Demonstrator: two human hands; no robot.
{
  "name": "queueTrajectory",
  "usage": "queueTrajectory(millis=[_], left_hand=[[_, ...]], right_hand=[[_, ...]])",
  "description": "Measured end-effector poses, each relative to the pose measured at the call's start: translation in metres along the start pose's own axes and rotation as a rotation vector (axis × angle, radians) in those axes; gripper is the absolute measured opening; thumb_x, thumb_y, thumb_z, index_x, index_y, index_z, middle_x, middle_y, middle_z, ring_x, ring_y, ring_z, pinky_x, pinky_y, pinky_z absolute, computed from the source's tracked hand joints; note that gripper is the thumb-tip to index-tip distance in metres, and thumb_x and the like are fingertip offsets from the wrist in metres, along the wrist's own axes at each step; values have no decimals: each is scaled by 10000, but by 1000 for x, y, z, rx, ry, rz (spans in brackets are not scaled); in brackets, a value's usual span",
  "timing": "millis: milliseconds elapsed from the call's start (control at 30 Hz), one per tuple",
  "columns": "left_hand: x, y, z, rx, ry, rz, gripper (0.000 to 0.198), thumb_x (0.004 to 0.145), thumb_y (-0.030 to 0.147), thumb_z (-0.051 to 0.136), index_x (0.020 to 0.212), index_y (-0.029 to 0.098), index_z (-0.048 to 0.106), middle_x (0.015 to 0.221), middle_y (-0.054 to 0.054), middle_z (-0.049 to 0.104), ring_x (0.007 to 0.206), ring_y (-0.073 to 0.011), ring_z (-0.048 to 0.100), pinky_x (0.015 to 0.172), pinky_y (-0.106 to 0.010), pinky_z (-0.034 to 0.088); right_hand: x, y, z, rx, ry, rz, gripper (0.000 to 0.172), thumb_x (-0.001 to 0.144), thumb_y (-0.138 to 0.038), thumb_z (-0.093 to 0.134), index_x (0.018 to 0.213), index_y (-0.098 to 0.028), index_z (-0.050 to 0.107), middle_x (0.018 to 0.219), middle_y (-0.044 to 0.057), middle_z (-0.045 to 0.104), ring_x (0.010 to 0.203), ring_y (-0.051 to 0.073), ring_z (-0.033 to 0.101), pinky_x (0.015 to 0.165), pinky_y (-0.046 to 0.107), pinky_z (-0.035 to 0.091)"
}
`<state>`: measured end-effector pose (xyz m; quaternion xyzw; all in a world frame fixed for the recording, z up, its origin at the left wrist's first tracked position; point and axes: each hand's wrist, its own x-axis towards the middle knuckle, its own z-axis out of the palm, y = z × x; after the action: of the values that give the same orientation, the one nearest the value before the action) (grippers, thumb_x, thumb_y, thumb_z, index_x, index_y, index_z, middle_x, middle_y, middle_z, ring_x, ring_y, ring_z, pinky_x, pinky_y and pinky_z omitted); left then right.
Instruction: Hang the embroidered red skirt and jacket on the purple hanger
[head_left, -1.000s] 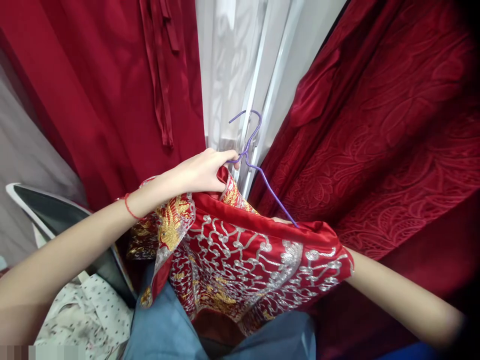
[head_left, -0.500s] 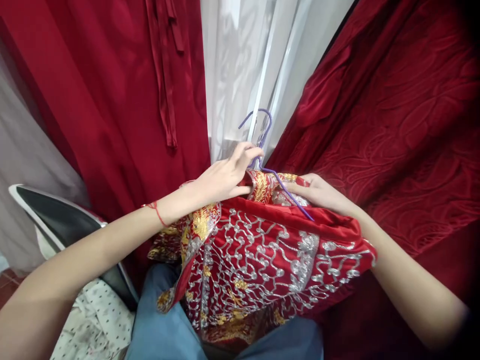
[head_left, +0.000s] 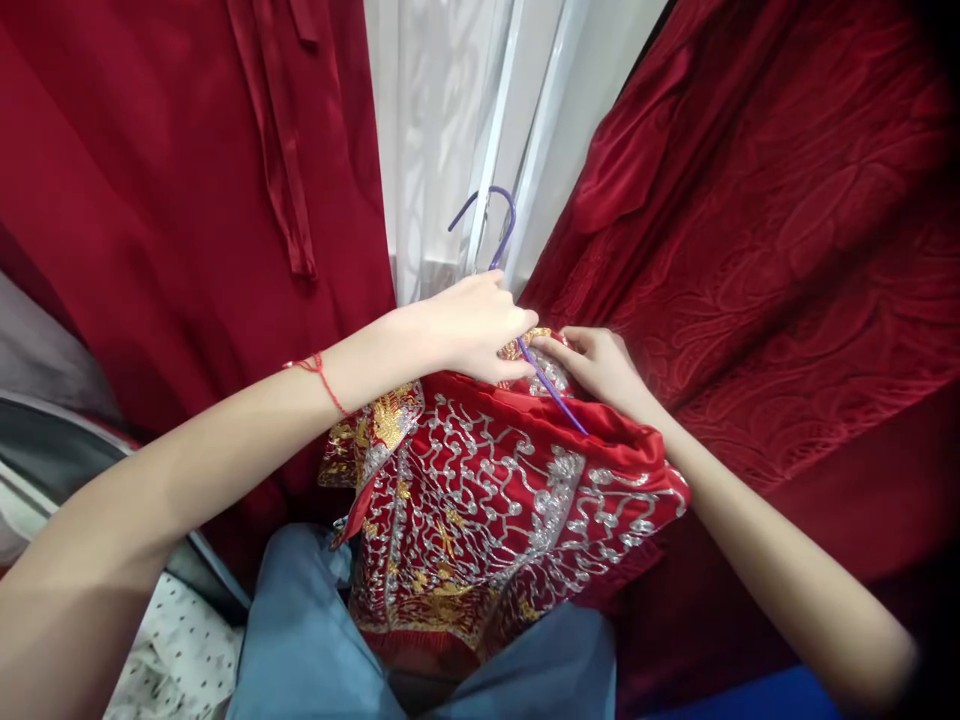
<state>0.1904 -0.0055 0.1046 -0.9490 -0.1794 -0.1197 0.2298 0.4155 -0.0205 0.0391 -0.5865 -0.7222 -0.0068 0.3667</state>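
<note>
A red garment [head_left: 480, 480] with silver and gold embroidery lies across my lap, its satin-lined opening facing up. A purple clothes hanger [head_left: 508, 215] stands at that opening, hook upward, one arm slanting down to the right over the red edge. My left hand [head_left: 476, 325] is closed around the hanger's neck, and its fingers hide that part and some of the collar. On the right, my right hand [head_left: 611, 372] pinches the garment's gold-and-silver upper edge beside the hanger arm.
Long red cloth with ties [head_left: 300, 180] hangs at the left, and patterned red cloth [head_left: 765, 250] at the right. Pale curtain [head_left: 427, 130] and white poles [head_left: 499, 110] stand between them. Dotted white fabric [head_left: 187, 640] lies beside my left leg, below a dark, white-edged object [head_left: 45, 450].
My left hand has come down over the hanger's neck, its fingers now closed. The hanger, garment and right hand sit further left in view, while the view itself has shifted.
</note>
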Motion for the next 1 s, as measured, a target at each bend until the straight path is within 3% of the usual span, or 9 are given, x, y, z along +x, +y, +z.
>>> queueTrajectory(millis=[167, 333, 500, 633, 767, 933, 1000], left_hand=[[8, 8, -1, 48, -56, -47, 354, 790, 364, 671, 1073, 155, 712, 768, -57, 721, 861, -234, 644, 933, -379, 402], [17, 9, 29, 130, 107, -140, 274, 864, 294, 624, 1078, 146, 714, 775, -78, 734, 826, -215, 674, 952, -390, 357], [25, 5, 54, 125, 232, -141, 224, 874, 145, 536, 887, 167, 758, 725, -80, 729, 733, -201, 675, 857, -387, 375], [26, 3, 63, 79, 332, -166, 251, 841, 110, 511, 836, 157, 757, 724, -82, 732, 716, -195, 670, 859, -390, 399], [27, 5, 66, 19, 345, -201, 275, 844, 127, 486, 854, 134, 761, 753, -106, 740, 753, -215, 679, 911, -423, 403], [31, 6, 67, -12, 330, -245, 261, 824, 147, 522, 920, 117, 763, 783, -125, 741, 769, -228, 685, 964, -458, 372], [30, 5, 68, -20, 320, -259, 275, 805, 135, 530, 950, 120, 763, 789, -123, 741, 779, -227, 684, 977, -460, 365]], right_hand=[[15, 13, 4, -9, 55, 1, 566, 847, -696, 536, 567, -216, 431, 539, -11, 461, 570, 130, 387, 560, 286, 269], [9, 13, 2, -17, 66, -20, 534, 871, -686, 503, 615, -221, 450, 573, -3, 493, 592, 144, 415, 578, 286, 289], [1, 11, 9, -103, 75, 26, 386, 862, -609, 545, 795, -232, 494, 673, 17, 558, 611, 171, 471, 602, 299, 337], [-2, 2, 10, 35, 127, -118, 340, 869, -572, 535, 860, -235, 494, 868, 62, 608, 782, 203, 544, 717, 323, 428], [-7, -15, 3, 120, -41, -141, 389, 935, -578, 432, 776, -226, 479, 811, 40, 579, 757, 186, 522, 723, 315, 413], [-3, -13, -2, -106, -151, -84, 317, 822, -513, 579, 749, -213, 508, 788, 35, 589, 708, 172, 510, 661, 298, 381], [-1, -7, -6, -248, -252, -25, 272, 746, -458, 662, 736, -216, 538, 760, 28, 609, 682, 170, 517, 634, 292, 365]])
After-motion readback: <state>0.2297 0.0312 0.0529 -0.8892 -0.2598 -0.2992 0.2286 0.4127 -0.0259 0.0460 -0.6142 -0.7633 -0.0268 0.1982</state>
